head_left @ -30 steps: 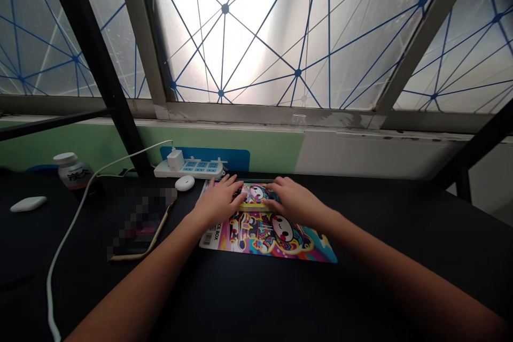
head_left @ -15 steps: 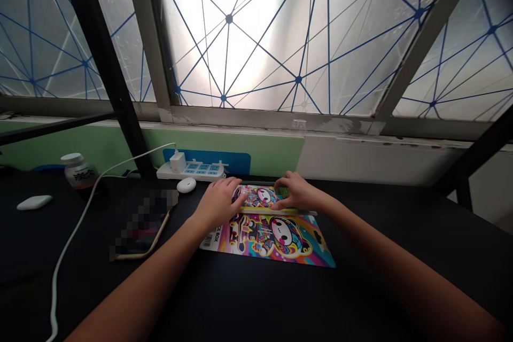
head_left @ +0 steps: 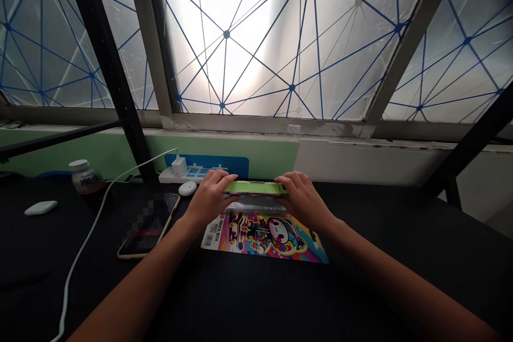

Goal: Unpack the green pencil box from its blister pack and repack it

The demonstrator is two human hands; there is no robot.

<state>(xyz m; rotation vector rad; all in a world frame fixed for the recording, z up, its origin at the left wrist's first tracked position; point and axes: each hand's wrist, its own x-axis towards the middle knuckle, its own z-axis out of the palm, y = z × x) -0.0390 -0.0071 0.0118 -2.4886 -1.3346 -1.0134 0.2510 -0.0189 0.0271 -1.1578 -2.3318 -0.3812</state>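
Note:
A colourful flat pencil box (head_left: 264, 231) with a cartoon print lies on the black table (head_left: 280, 299) in front of me. Its far flap (head_left: 256, 187) is lifted, showing a green edge. My left hand (head_left: 210, 197) grips the left end of that flap. At the flap's right end, my right hand (head_left: 302, 197) has its fingers curled over the edge. A pale strip (head_left: 256, 203) shows under the raised flap.
A phone (head_left: 146, 224) lies left of the box, with a white cable (head_left: 88, 235) running past it. Behind are a white power strip (head_left: 190, 173), a small white case (head_left: 187, 188), a bottle (head_left: 85, 177) and a white remote-like object (head_left: 40, 207). A windowed wall stands close behind.
Both hands have lifted the far flap of the box from flat to upright, so its green side now faces me. The view has shifted slightly.

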